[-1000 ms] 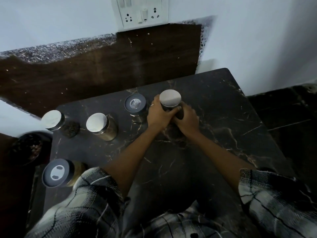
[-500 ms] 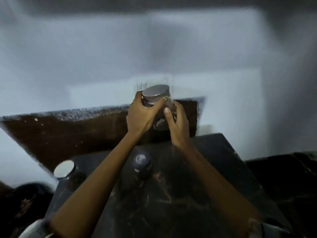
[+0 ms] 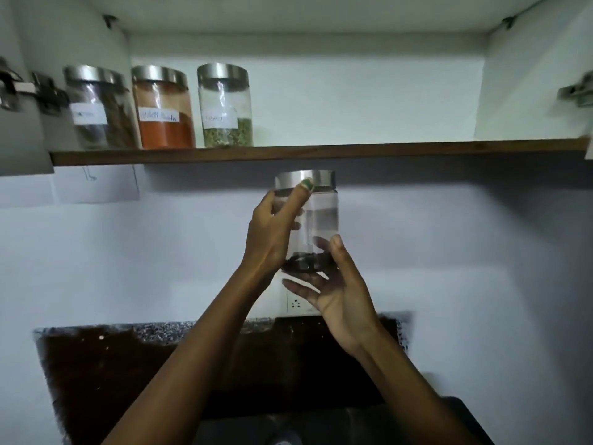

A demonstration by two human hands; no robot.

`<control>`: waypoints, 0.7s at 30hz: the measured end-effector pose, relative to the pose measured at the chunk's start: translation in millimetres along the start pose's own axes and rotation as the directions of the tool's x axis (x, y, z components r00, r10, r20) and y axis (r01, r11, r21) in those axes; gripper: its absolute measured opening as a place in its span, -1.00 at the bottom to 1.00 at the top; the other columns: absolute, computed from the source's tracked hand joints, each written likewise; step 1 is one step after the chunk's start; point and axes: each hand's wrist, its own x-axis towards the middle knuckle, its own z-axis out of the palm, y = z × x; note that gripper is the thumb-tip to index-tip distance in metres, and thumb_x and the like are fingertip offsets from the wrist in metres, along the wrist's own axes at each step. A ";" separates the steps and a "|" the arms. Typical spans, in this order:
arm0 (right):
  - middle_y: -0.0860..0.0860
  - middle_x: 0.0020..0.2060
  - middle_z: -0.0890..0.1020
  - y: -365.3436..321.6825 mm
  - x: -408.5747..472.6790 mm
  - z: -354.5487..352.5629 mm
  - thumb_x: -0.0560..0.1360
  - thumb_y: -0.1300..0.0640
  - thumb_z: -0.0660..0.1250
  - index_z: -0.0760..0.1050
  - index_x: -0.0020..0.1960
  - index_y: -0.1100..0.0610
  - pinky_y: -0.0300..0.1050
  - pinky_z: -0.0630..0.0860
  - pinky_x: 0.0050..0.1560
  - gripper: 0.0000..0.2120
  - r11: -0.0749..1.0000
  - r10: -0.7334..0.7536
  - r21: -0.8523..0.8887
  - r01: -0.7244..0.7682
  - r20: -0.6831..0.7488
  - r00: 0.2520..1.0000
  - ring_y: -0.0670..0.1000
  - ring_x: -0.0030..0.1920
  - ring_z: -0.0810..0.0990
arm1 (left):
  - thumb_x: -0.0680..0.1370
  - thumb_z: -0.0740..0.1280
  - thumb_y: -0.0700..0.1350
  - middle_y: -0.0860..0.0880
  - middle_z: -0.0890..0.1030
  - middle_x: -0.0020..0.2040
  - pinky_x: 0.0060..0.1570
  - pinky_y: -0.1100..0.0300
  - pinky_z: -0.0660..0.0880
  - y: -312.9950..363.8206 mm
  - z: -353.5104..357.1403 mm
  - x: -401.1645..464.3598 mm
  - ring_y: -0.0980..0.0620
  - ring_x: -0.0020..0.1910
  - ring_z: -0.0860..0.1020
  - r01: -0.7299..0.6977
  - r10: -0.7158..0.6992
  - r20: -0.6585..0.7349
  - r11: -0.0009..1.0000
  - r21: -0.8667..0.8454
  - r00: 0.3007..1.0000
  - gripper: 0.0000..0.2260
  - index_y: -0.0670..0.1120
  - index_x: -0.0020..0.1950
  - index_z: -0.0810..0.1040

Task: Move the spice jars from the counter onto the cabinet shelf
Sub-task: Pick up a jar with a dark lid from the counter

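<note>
Clear spice jar (image 3: 316, 220) with steel lid and dark contents at the bottom, upright in the air just below the cabinet shelf (image 3: 321, 151). Left hand (image 3: 272, 232) grip clamped around its upper side, thumb on the lid rim. Right hand (image 3: 341, 290) grip curled around its base from below. On the shelf, three labelled jars (image 3: 160, 107) side by side at the left.

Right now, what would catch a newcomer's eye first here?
The clear jar held up in mid-frame, just under the shelf, gripped by the left hand near its lid, with the right hand at its base. Next, three labelled jars lined up on the shelf's left end.
</note>
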 end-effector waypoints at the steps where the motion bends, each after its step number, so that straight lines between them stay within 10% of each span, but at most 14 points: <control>1: 0.22 0.02 0.59 -0.7 1.2 3.8 0.35 -0.13 0.36 0.43 0.19 0.16 0.11 0.60 0.05 -0.47 0.999 -0.037 -0.007 0.037 -0.020 0.999 0.18 0.04 0.65 | 0.38 0.25 0.36 0.03 0.62 -0.01 -0.15 0.20 0.45 1.9 0.2 -1.2 0.07 -0.05 0.59 0.004 -0.004 0.008 1.000 -0.015 1.000 -0.56 0.08 0.06 0.50; 9: 0.08 0.20 0.38 2.2 -1.1 22.2 0.31 0.05 0.53 0.22 0.18 -0.09 -0.54 0.45 -0.20 -0.39 0.789 -0.453 -0.535 0.302 -0.176 0.874 -0.09 0.13 0.48 | 0.40 0.36 0.20 0.15 0.54 0.01 -0.41 0.46 0.47 1.6 5.1 -16.0 0.26 -0.14 0.59 0.098 -0.094 0.059 0.993 -0.064 0.994 -0.60 0.12 0.18 0.42; 16: 0.11 0.21 0.54 -14.6 -2.8 11.2 0.41 -0.04 0.38 0.38 0.30 -0.03 0.01 0.62 0.02 -0.52 0.977 -0.142 -0.157 0.142 0.006 0.990 0.09 0.16 0.60 | 0.34 0.31 0.29 0.00 0.68 -0.02 -0.12 0.17 0.60 9.2 -4.4 -14.6 0.06 -0.06 0.67 0.081 -0.068 0.098 0.988 -0.134 0.993 -0.48 -0.04 0.12 0.59; 21: 0.05 0.19 0.55 -15.8 -5.4 16.7 0.34 -0.11 0.39 0.33 0.36 -0.08 -0.03 0.61 0.07 -0.38 0.927 -0.246 -0.296 0.230 -0.020 0.969 0.04 0.16 0.60 | 0.47 0.17 0.27 0.04 0.67 0.09 0.01 0.17 0.59 7.0 -5.6 -17.4 0.11 0.12 0.60 0.088 -0.059 0.187 0.985 -0.151 0.980 -0.54 0.04 0.21 0.54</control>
